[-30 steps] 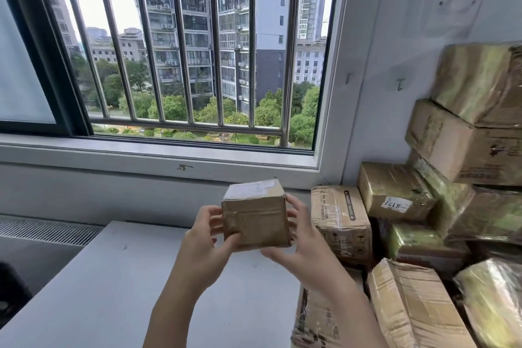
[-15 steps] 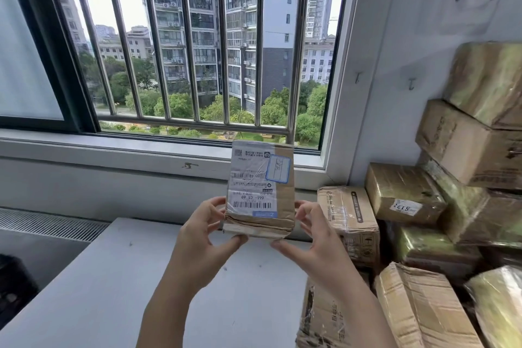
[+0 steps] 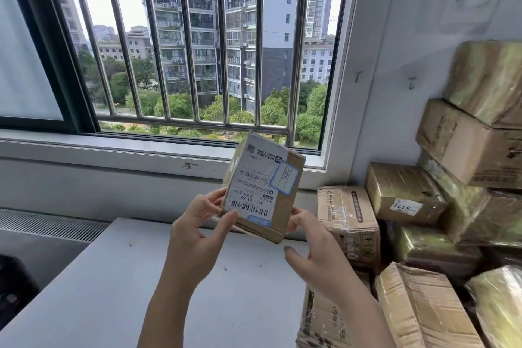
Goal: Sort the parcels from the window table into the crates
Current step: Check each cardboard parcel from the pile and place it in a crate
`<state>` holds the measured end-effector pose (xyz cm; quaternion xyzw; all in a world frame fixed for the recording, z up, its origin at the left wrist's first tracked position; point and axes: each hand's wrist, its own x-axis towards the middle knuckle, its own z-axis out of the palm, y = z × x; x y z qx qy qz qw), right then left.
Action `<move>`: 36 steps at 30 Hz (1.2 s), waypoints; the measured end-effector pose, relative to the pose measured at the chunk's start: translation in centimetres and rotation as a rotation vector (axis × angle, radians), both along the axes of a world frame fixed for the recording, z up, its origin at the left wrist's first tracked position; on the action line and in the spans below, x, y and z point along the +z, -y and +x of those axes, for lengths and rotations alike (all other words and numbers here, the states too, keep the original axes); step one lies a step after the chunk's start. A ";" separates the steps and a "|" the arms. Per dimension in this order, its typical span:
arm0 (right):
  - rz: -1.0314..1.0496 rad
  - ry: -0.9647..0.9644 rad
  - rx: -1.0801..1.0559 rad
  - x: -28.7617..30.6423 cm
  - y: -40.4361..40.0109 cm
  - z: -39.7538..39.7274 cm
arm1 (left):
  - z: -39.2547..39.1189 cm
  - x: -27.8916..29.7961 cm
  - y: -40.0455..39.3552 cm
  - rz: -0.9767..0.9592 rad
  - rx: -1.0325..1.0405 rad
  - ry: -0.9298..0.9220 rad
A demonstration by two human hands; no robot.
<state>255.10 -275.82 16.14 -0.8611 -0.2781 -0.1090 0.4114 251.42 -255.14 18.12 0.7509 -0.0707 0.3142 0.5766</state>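
I hold a small brown cardboard parcel (image 3: pixel 262 188) up above the grey window table (image 3: pixel 113 277), its white shipping label with barcodes and a blue-edged sticker turned toward me, upside down and tilted. My left hand (image 3: pixel 197 232) pinches its lower left corner between thumb and fingers. My right hand (image 3: pixel 313 251) holds the lower right edge with its fingers behind the box and the thumb apart below it. No crate is in view.
A pile of taped cardboard parcels (image 3: pixel 440 206) fills the right side against the white wall, stacked several high. The barred window (image 3: pixel 197 45) and its sill run across the back. A dark object (image 3: pixel 11 288) sits low at the left edge.
The parcel was tipped up from showing its plain brown side to showing its label, then tilted clockwise. My view has drifted slightly left, and my right thumb has come off the box.
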 end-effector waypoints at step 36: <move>-0.048 0.155 0.028 4.4 0.3 -0.9 | -2.4 1.6 -1.8 0.615 0.235 -0.101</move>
